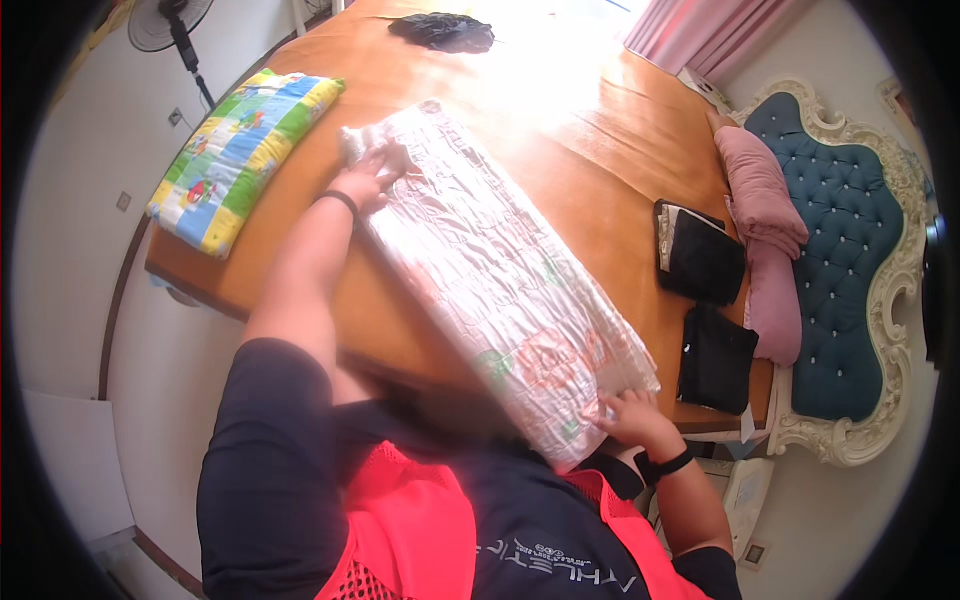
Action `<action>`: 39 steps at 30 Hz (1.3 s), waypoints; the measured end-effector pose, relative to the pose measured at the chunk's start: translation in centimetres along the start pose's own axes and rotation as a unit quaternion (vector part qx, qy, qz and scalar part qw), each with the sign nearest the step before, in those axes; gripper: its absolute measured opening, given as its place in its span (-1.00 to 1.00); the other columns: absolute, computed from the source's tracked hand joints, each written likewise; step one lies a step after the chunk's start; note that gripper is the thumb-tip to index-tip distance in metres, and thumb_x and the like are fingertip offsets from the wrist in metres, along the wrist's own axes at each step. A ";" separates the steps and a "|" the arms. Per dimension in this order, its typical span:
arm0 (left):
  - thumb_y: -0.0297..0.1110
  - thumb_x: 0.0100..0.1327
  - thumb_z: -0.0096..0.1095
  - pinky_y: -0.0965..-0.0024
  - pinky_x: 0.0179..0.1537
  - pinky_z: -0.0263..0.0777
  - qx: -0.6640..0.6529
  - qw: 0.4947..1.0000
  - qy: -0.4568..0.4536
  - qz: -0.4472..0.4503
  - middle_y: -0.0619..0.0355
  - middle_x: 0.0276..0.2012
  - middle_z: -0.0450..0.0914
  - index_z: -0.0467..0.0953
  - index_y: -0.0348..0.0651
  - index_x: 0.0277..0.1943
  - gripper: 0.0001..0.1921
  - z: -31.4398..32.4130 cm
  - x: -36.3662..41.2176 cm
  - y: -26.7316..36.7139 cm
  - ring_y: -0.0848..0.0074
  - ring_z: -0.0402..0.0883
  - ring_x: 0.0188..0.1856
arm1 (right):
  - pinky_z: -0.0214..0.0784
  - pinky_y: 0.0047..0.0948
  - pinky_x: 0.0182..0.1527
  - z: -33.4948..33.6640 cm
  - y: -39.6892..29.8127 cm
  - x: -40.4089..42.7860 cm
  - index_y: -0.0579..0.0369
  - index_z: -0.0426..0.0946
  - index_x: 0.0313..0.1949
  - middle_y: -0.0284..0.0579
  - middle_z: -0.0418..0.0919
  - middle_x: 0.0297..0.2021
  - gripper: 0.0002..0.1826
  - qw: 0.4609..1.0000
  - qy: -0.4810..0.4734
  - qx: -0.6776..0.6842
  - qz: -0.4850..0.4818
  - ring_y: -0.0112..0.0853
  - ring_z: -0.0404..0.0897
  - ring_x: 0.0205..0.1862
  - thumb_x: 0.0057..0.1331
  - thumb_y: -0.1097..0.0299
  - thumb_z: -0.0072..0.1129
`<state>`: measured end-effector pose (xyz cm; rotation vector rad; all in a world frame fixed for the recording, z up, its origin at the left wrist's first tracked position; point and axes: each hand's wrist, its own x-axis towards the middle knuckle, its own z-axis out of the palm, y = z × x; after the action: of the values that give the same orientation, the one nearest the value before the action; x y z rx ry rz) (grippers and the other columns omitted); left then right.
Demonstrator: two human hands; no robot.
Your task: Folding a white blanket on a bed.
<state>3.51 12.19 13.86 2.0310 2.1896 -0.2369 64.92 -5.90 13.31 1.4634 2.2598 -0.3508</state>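
A long folded quilt, shiny and pale pink with orange and green patterns, lies slantwise over the front edge of the bed. On its far left end rests my left hand, palm down with the fingers spread. My right hand touches the near right end, its fingers bent over the edge. Whether those fingers pinch the fabric is hard to see. The quilt's surface is wrinkled, and its near corner reaches my body.
A patchwork cushion lies on the orange-brown bed cover at left. Black folded cloths and rolled pink bedding lie by the tufted headboard. A black bundle is at the back, beyond it a standing fan at left.
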 end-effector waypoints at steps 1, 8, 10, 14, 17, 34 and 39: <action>-0.19 0.37 0.14 -0.10 0.55 -0.04 0.006 1.000 0.003 0.023 0.17 0.67 -0.33 0.12 0.42 0.58 -0.26 -0.2 1.0 0.9 0.27 -0.36 0.68 | 0.10 0.05 0.37 -0.6 -0.8 -1.1 -0.17 0.56 0.26 0.19 0.58 0.09 -0.38 0.999 0.004 -0.008 -0.044 0.16 0.45 0.20 0.36 -0.24 0.11; -0.23 0.35 0.19 0.01 0.59 -0.12 0.060 0.994 0.031 0.090 0.08 0.65 -0.10 0.29 0.35 0.51 -0.34 -1.1 4.7 4.6 0.24 -0.33 0.68 | 0.22 0.04 0.32 -2.8 -1.3 0.2 -0.09 0.52 0.28 0.20 0.49 0.16 -0.41 0.989 0.038 0.130 -0.056 0.10 0.38 0.27 0.30 0.03 0.34; -0.22 0.34 0.21 0.01 0.59 -0.16 0.074 0.992 0.055 0.085 0.05 0.65 -0.12 0.33 0.33 0.49 -0.36 -2.1 3.6 5.0 0.17 -0.36 0.68 | 0.22 0.00 0.33 -3.3 -2.0 1.9 0.04 0.42 0.32 0.19 0.40 0.22 -0.33 0.960 0.255 0.096 -0.059 0.12 0.37 0.27 0.27 0.13 0.38; -0.19 0.32 0.19 -0.33 0.52 -0.40 -0.131 0.978 0.160 0.009 -0.05 0.66 -0.29 0.21 0.33 0.55 -0.27 1.9 3.9 6.6 0.00 -0.43 0.66 | 0.23 -0.06 0.33 -0.7 0.5 7.3 0.08 0.23 0.45 0.22 0.35 0.23 -0.14 0.952 0.261 0.157 -0.023 0.14 0.36 0.27 0.22 0.18 0.42; -0.20 0.27 0.19 -0.09 0.57 -0.28 -0.310 0.931 0.188 -0.028 -0.30 0.62 -0.36 0.13 0.17 0.59 -0.19 3.7 -2.0 6.7 -0.12 -0.36 0.64 | 0.40 -0.10 0.18 -1.2 -0.7 8.8 0.14 0.24 0.40 0.27 0.48 0.13 -0.19 0.930 0.244 0.273 -0.034 0.10 0.52 0.14 0.27 0.15 0.42; 0.02 0.40 0.29 0.25 0.07 0.53 -0.655 0.673 -0.344 -0.004 0.01 0.12 0.65 0.46 -0.23 0.29 -0.42 7.8 -21.1 19.0 0.35 0.65 0.07 | 0.50 -0.35 -0.18 4.0 5.8 6.7 0.27 0.57 0.02 -0.16 0.68 -0.25 -0.57 0.831 0.054 0.552 -0.049 -0.43 0.62 -0.26 0.38 0.14 0.21; -0.27 0.43 0.20 0.32 0.08 0.55 -0.715 0.640 -0.281 0.011 0.06 0.10 0.66 0.51 -0.23 0.29 -0.57 9.2 -21.1 19.5 0.36 0.66 0.05 | 0.55 -0.38 -0.07 1.0 -0.3 5.4 0.23 0.58 0.09 -0.15 0.71 -0.14 -0.64 0.713 -0.075 0.696 -0.025 -0.43 0.67 -0.17 0.49 0.20 0.15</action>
<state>24.54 -8.94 9.02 0.8047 1.0868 0.6184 62.90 -2.09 9.85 1.7276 1.7160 -2.4565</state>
